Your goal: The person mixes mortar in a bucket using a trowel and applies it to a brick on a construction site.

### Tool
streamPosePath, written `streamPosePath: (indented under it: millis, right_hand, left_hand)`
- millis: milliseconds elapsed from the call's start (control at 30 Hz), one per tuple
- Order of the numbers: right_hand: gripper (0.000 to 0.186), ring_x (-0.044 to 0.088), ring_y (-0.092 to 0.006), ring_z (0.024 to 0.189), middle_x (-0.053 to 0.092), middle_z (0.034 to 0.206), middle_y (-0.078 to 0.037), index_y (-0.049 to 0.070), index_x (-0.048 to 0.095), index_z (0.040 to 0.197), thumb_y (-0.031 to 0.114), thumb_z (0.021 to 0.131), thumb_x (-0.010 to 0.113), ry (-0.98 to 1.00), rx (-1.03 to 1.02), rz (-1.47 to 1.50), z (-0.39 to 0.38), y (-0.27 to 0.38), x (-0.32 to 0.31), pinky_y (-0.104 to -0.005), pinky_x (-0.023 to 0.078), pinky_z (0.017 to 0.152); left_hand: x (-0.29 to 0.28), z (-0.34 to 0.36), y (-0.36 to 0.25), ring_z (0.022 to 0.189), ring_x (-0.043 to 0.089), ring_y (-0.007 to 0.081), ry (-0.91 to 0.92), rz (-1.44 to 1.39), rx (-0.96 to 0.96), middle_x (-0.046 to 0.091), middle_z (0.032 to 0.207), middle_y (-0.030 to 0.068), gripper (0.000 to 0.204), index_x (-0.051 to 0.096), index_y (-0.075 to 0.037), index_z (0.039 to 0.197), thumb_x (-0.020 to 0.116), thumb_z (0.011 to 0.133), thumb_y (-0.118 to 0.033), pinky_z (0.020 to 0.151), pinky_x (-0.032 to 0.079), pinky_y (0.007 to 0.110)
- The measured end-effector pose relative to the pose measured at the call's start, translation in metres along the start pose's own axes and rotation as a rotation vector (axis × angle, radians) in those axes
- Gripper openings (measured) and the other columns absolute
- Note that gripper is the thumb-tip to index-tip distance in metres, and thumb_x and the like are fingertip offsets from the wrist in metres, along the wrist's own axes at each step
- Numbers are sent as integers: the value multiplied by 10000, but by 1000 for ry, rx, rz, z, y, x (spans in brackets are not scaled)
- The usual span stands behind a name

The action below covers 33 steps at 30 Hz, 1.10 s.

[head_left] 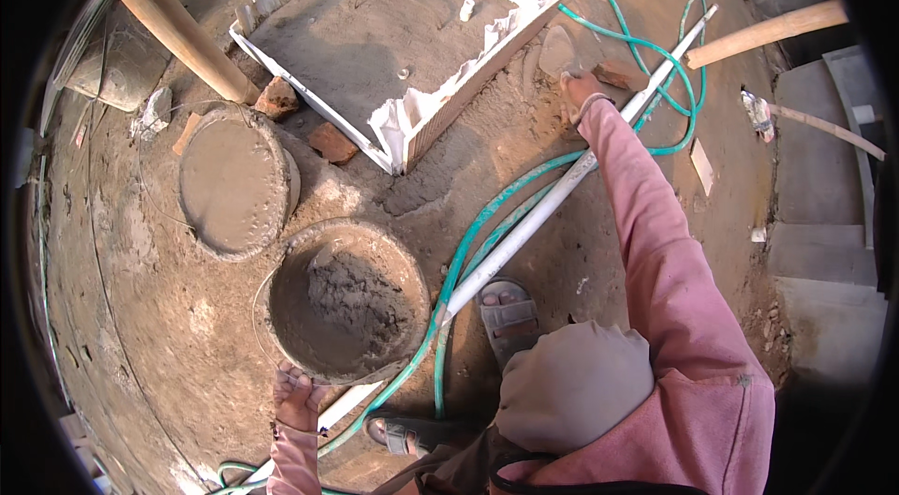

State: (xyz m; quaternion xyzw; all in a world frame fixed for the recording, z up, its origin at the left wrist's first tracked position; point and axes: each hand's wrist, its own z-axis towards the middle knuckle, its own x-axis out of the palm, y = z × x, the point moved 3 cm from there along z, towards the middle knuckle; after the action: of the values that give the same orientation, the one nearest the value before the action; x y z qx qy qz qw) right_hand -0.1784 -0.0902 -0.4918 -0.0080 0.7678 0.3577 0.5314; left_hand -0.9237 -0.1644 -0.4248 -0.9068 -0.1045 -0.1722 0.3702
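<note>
My right hand is closed on a trowel, its blade over wet mortar beside a low square form with white sheet edging, which holds grey mortar. My left hand grips the near lower edge of a round bucket partly filled with dark, wet mortar. Another bucket, full of smooth grey slurry, stands above it to the left.
A white pipe and looping green hose run diagonally past my feet. Broken bricks lie by the form. Bamboo poles reach in from the upper left and right. Concrete slabs line the right edge.
</note>
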Motion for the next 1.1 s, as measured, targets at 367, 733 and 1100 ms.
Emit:
streamPosePath:
  millis: [367,733,1100]
  right_hand:
    - [367,658,-332,752,650,942,-213,48,598,1125,293,886,466,49,-87,-301,-54,-15,19,-438,513,725]
    - [300,624,-242,669,655,864,-112,82,638,962,333,891,490,314,-136,-598,66,-4,17,-388,493,498]
    - [253,491,-158,446,555,700,-70,67,556,1004,284,926,454,561,270,436,-146,40,9,-299,396,364]
  left_hand:
    - [12,-2,-6,927,638,202,-2,65,-59,591,1094,96,405,438,-41,1238,523,849,37,722,605,299]
    - [0,2,-3,1016,612,256,34,6,-78,569,1162,135,436,416,-28,1259,486,841,73,785,591,360]
    - [-3,3,-5,1034,605,265,76,-7,-84,550,1199,154,432,402,-7,1261,492,845,68,800,587,359]
